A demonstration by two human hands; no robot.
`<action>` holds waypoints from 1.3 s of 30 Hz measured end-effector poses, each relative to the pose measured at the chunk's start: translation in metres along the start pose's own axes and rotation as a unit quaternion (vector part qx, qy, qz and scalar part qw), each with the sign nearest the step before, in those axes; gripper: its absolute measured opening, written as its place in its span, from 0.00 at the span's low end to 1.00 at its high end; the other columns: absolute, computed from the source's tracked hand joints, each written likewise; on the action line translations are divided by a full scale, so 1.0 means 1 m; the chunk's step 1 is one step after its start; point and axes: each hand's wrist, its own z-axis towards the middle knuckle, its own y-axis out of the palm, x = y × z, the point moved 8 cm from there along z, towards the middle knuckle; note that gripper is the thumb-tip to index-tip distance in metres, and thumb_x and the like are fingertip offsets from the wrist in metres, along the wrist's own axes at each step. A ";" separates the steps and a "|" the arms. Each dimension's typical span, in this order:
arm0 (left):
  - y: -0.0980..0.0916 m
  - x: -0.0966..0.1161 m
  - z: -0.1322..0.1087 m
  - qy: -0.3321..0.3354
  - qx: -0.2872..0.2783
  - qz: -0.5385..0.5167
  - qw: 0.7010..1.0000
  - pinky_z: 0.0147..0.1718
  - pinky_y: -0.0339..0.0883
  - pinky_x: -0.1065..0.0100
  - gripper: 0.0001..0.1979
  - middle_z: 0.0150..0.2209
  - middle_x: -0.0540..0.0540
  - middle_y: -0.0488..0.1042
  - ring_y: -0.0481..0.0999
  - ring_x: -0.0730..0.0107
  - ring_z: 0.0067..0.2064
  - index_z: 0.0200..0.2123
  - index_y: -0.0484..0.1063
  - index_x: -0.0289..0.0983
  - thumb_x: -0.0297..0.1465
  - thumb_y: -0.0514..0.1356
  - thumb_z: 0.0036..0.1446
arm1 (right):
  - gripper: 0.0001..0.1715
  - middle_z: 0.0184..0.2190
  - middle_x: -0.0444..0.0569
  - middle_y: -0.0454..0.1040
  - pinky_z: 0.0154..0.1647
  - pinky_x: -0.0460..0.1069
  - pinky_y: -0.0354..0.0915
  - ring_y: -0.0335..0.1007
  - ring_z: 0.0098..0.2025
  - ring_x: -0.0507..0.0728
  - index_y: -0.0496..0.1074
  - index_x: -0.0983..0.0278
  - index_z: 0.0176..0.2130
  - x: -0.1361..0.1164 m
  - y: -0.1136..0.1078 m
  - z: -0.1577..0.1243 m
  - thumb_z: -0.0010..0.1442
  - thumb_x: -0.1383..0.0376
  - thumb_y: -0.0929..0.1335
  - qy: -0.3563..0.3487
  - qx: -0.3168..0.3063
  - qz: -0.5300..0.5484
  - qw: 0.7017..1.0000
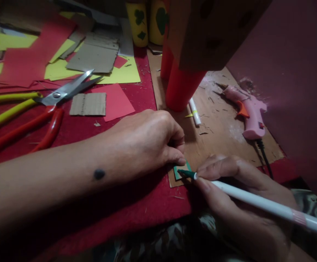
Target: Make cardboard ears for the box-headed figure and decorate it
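Between the fingers of my right hand is a white felt-tip marker with a green tip. The tip rests on a small square piece of cardboard with green colour along its edges. My left hand is closed, its thumb and fingertips pressing on the square's far edge. The square lies on a brown board, close to its near left corner. The curled fingers of the left hand partly hide the square.
A pink glue gun with a cord lies on the board's right side. Red tubes stand under a cardboard box. Scissors, a corrugated cardboard piece and coloured paper scraps cover the left of the red cloth.
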 end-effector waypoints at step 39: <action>-0.002 0.002 0.000 0.005 0.005 -0.005 1.000 0.24 0.53 0.68 0.04 0.23 0.53 0.78 0.70 0.71 0.27 0.28 0.83 0.44 0.35 0.68 0.49 | 0.12 0.25 0.36 0.81 0.24 0.41 0.70 0.80 0.26 0.52 0.73 0.54 0.29 0.003 -0.003 0.002 0.54 0.73 0.72 0.001 -0.063 0.002 0.998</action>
